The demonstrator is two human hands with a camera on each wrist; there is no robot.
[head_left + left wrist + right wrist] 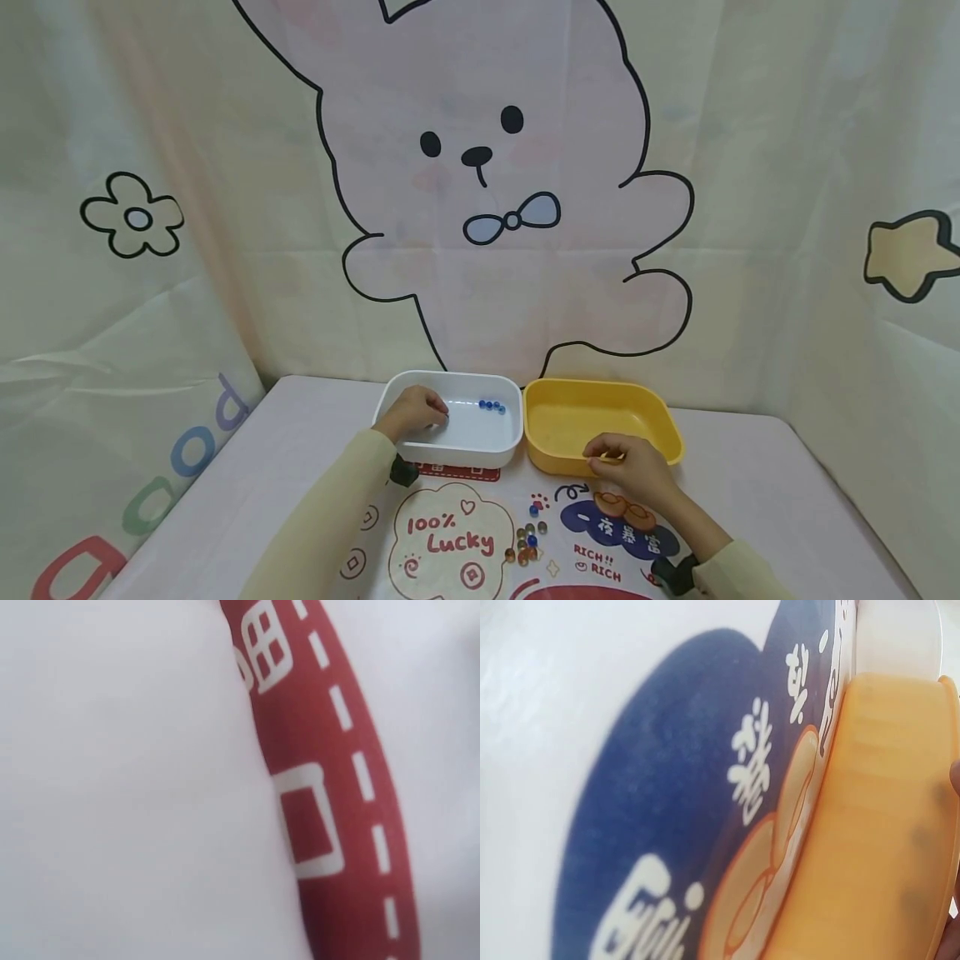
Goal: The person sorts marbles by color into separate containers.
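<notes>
Inside the white tray (pixel 462 457), my left hand (pixel 420 412) bends its fingers toward the thumb, with a small dark spot, seemingly a marble, at the tips. A short row of blue marbles (pixel 491 406) lies on the tray floor to its right. My right hand (pixel 630 465) is at the front rim of the yellow tray (pixel 600 398), thumb and fingers curved close together. I cannot tell whether they hold anything. In the right wrist view, fingertips (pixel 955 776) show beside the yellow wall (pixel 870 810), which has dark patches showing through it.
On the printed tablecloth (pixel 330 467), a cluster of several blue, green and brown marbles (pixel 522 542) lies in front of the trays. Both trays stand side by side near the back curtain (pixel 300 317). The left wrist view shows a red printed band (pixel 337 787) beside white.
</notes>
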